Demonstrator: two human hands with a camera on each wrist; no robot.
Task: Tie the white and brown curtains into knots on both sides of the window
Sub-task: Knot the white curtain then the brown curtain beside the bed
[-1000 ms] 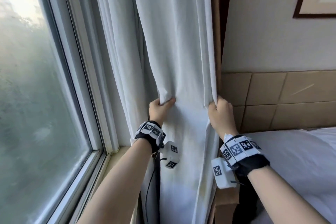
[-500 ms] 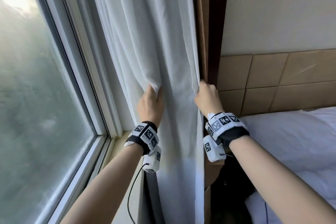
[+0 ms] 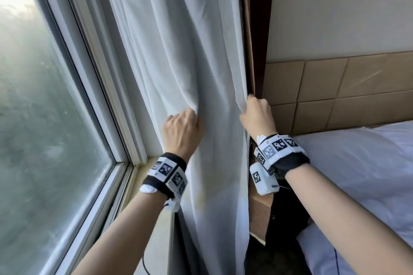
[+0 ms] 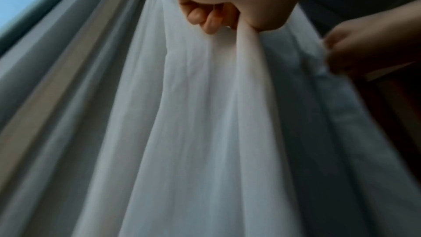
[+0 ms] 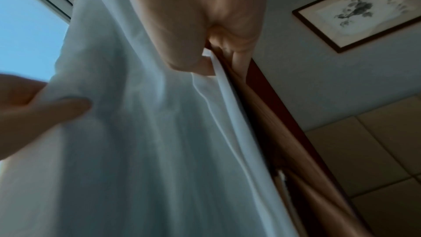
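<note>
The white curtain [image 3: 190, 51] hangs in loose folds beside the window, unknotted where visible. A narrow strip of the brown curtain [image 3: 249, 35] shows behind its right edge. My left hand [image 3: 182, 131] grips a bunched fold of the white curtain [image 4: 216, 105] at mid height, fingers curled into the cloth. My right hand [image 3: 257, 116] clutches the curtain's right edge. In the right wrist view that hand [image 5: 205, 55] pinches the white hem [image 5: 227, 114] together with the brown curtain [image 5: 262, 114]. The two hands are about a hand's width apart.
The window pane [image 3: 44, 107] and its white frame [image 3: 107, 87] fill the left, with a sill [image 3: 143, 181] below. A bed with white bedding [image 3: 357, 174] lies right, under a tan padded headboard [image 3: 335, 91]. A framed picture [image 5: 357, 12] hangs on the wall. A bedside unit [image 3: 260, 212] stands behind the curtain.
My left hand has turned its back towards me and shifted left along the fold, regripping the cloth. My right hand keeps its hold on the curtain edge. The view has drawn closer.
</note>
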